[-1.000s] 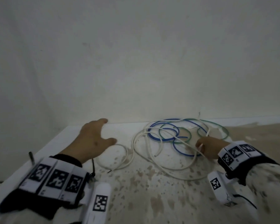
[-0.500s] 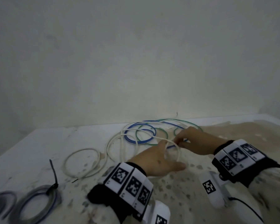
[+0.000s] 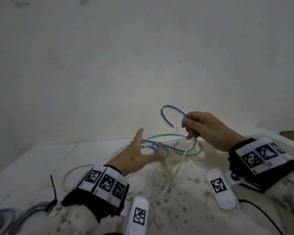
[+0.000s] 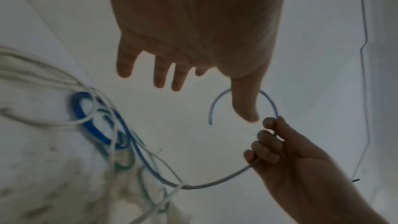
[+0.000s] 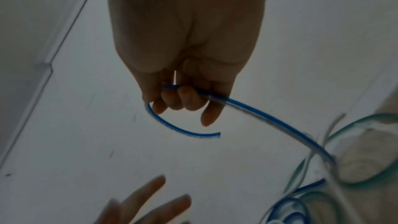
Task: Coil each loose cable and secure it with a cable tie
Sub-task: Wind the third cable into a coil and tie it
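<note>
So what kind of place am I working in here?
Probably a bare makeshift workspace, not a fitted workshop: a stained white table against a plain wall, holding only loose cables and a tied coil.

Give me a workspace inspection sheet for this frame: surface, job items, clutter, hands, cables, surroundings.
Surface: white table, brown stains and specks over the near and right part.
Job's things: blue cable, one end lifted off the table; green cable and white cable lie loose and overlapped; one coiled bundle with a black cable tie at near left.
Clutter: nothing seen.
Grippers: right hand grips the blue cable near its end; left hand open, fingers spread, holding nothing.
Cables: black wrist-camera lead at near right.
Surroundings: plain pale wall behind the table.
</note>
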